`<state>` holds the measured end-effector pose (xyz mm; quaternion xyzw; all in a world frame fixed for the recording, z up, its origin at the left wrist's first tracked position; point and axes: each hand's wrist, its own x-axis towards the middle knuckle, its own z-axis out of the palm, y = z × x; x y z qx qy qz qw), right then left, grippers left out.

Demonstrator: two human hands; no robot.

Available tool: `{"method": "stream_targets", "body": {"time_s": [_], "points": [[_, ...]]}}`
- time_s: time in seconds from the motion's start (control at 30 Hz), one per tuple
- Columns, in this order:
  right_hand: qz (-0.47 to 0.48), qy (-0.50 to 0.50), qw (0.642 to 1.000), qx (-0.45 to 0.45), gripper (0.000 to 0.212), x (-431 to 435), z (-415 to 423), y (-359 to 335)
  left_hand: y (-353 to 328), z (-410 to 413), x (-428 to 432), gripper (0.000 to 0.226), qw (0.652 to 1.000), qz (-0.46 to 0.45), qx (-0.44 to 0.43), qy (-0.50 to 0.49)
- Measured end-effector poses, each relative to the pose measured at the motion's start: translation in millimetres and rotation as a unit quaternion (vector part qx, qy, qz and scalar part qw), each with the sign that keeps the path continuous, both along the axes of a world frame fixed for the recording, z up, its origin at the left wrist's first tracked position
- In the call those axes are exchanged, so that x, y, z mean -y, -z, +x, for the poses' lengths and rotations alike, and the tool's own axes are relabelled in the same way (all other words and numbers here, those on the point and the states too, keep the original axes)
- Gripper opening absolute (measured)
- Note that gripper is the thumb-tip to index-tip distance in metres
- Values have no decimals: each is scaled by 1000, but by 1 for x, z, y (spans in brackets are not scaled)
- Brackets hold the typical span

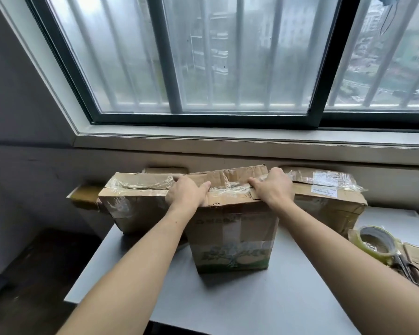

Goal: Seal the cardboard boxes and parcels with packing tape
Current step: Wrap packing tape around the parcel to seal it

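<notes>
On the grey table (228, 301), middle box (230, 238): my left hand (186, 192) and right hand (274, 187) press its taped top flaps, fingers laid flat, gripping nothing. Tape roll (359, 244) at right.

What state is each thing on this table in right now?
Middle box: upright, top taped, rear flap sticking up.
Left hand: on middle box's top.
Right hand: on middle box's top.
Left box: taped shut.
Right box: taped, labelled.
Tape roll: lying unheld.
Scissors: lying unheld.
</notes>
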<state>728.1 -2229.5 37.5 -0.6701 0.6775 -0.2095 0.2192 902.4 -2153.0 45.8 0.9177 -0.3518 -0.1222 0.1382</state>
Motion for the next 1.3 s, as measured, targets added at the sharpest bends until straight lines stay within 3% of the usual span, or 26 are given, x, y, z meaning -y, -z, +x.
{"method": "stream_targets", "body": {"time_s": [0.2,0.3,0.37,0.43,0.5,0.57,0.77,0.9,0.97,1.03,1.13,1.2,1.3], "points": [[-15,35,997,68,36,0,-7,7,-1,12,-5,66,1000,-2,11,26],[-3,36,997,73,44,-3,-5,9,-2,12,-7,59,999,2,23,38],[41,21,998,48,67,-8,-4,7,-3,8,-9,77,999,1,-5,50],[76,6,997,-2,79,-13,-3,3,-1,2,-10,115,997,25,-44,63],[76,-5,997,-26,80,-13,-3,2,0,-1,-8,137,995,51,-49,75],[66,-5,998,-12,72,-9,-4,4,1,0,-3,140,994,58,-39,79],[47,22,998,42,53,5,-7,11,8,12,2,101,998,18,-30,58],[36,29,997,67,40,6,-8,10,6,19,2,57,994,49,10,98],[28,21,998,54,39,2,-8,9,4,22,3,48,990,70,28,118],[36,-7,999,31,51,0,-8,7,2,18,2,58,990,77,24,115],[86,-47,995,-9,91,-1,-7,6,-2,6,-2,118,994,60,-62,68],[91,-60,994,-28,82,0,-6,3,-1,3,0,135,994,57,-64,67],[77,-38,996,-7,67,2,-6,4,8,12,4,123,995,39,-48,72]]}}
